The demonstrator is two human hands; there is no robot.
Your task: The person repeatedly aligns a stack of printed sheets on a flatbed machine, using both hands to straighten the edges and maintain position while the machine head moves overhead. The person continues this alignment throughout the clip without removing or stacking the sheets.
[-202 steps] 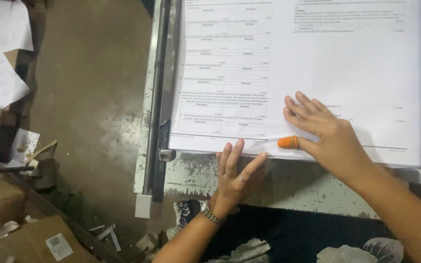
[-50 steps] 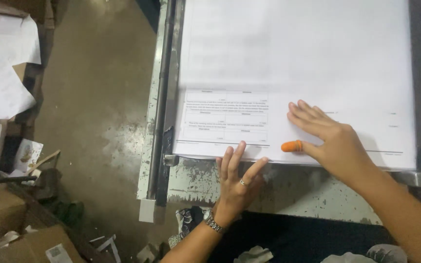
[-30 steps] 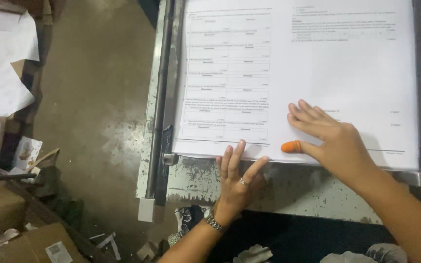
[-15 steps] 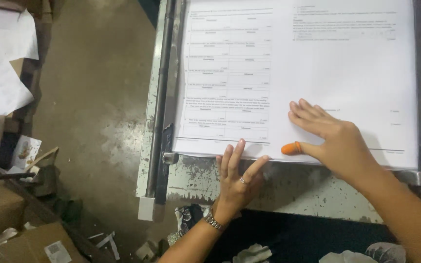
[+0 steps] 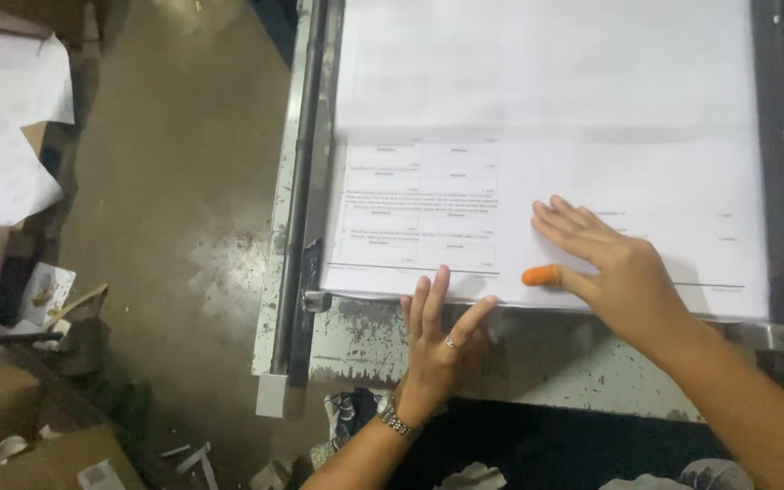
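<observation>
Loose white sheets (image 5: 6,136) and cardboard boxes (image 5: 11,445) lie on the stained floor (image 5: 174,209)

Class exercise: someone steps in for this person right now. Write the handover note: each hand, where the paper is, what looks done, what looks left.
Left hand: flat, fingertips on the near edge of the paper stack; holds nothing.
Right hand: flat on the stack, an orange rubber thumb cover on its thumb.
Stack: printed sheets lying on the worn metal table, left side along the dark guide rail; a blank sheet covers the far part.
Done: stack looks squared up.
Left: cannot tell how many sheets remain; probably keep steadying and leafing.
</observation>
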